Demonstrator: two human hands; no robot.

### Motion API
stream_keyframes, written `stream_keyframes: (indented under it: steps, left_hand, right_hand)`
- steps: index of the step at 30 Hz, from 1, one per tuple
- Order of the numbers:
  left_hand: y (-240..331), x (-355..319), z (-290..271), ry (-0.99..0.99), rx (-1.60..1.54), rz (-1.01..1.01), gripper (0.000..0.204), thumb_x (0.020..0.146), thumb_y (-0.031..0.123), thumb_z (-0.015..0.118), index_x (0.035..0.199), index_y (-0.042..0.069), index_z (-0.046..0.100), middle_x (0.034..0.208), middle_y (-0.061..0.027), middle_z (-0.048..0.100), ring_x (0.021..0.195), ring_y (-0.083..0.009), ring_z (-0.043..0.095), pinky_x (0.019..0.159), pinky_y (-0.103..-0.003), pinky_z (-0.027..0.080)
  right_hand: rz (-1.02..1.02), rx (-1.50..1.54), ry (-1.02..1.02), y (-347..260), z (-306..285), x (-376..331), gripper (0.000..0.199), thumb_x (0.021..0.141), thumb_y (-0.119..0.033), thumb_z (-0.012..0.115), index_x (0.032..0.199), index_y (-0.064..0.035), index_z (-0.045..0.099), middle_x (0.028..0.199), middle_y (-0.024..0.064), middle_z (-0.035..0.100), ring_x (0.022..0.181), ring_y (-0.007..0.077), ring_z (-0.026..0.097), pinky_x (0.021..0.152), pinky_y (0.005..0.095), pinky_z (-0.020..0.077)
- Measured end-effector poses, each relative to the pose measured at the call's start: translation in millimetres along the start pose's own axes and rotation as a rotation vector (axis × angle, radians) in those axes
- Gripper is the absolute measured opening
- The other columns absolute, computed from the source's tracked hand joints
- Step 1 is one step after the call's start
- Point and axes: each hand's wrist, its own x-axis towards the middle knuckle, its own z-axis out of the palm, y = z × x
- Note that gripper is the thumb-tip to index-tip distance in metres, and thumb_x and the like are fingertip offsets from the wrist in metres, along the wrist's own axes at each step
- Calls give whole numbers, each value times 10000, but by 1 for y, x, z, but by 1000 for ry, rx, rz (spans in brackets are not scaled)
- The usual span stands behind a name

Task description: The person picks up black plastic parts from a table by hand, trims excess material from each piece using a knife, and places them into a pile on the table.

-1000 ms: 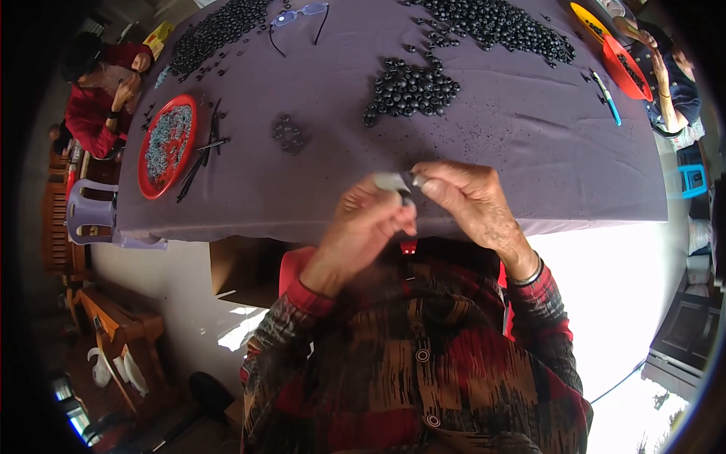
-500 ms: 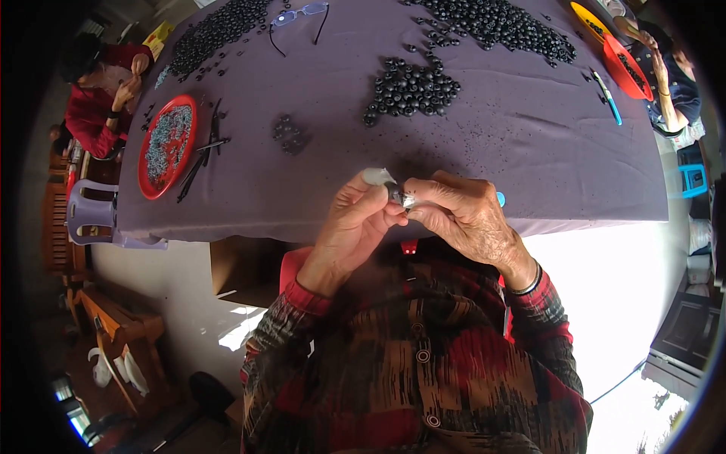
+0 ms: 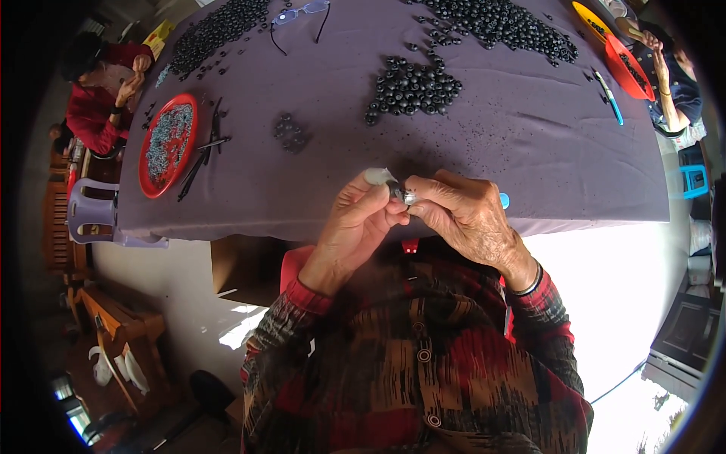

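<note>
Close together over the near edge of the cloth, my two hands work on a small black ring-like piece (image 3: pixel 396 191). My left hand (image 3: pixel 352 219) pinches it between thumb and fingers; a whitish wrap (image 3: pixel 376 175) covers one fingertip. Closed around a slim tool, my right hand (image 3: pixel 469 216) has the tool's blue end (image 3: pixel 504 200) sticking out past the palm. Its shiny silver tip (image 3: pixel 410 198) meets the black piece. Fingers hide most of the tool, so its exact kind is unclear. Beyond my hands lies a heap of similar black pieces (image 3: pixel 414 87).
Larger black heaps lie at the far left (image 3: pixel 215 38) and far right (image 3: pixel 499 26). Eyeglasses (image 3: pixel 301 13), a red plate of bluish bits (image 3: pixel 168 147), dark slender tools (image 3: pixel 203 163), a blue-and-white pen-like tool (image 3: pixel 609 98) and a red bowl (image 3: pixel 628 68) surround them. Two people sit at the sides.
My right hand has shifted very slightly, and more of the tool's blue end shows. My left hand keeps its pinch on the black piece.
</note>
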Motion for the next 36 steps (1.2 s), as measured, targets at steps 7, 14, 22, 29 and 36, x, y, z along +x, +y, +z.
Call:
stream_keyframes:
  steps: [7,14,22,29,36]
  left_hand:
    - [1,0,2,16,1,-12,114,929,106,524,1011,72,595,870,-30,594,780,-110,567,709,-301,538]
    - [-5,-1,-1,83,4,15,101,917,83,537,984,71,611,839,-49,614,768,-124,581,702,-315,539]
    - [-9,-2,5,90,-8,4,111,897,51,555,989,52,618,852,-76,635,768,-137,610,712,-326,559]
    - [-9,-2,-1,49,22,-39,114,905,94,562,1007,51,591,853,-41,607,771,-114,580,699,-304,552]
    - [-11,-1,4,54,123,-73,209,903,99,565,1101,64,508,878,-13,549,770,-104,564,691,-294,545]
  right_hand:
    - [2,21,9,2,1,-1,177,827,-178,657,979,-87,652,723,74,614,578,272,604,488,342,473]
    - [20,-14,-86,4,-2,2,219,830,-138,661,1021,-33,641,810,116,654,674,265,650,578,313,513]
    - [421,303,13,13,-14,7,283,883,-225,624,1015,24,642,771,79,636,702,91,515,651,248,450]
    - [339,314,-181,6,-19,8,239,816,-130,701,997,11,632,805,4,562,664,65,455,588,224,383]
    - [413,799,-163,5,5,6,128,830,-88,683,903,9,643,769,11,594,727,82,611,665,224,492]
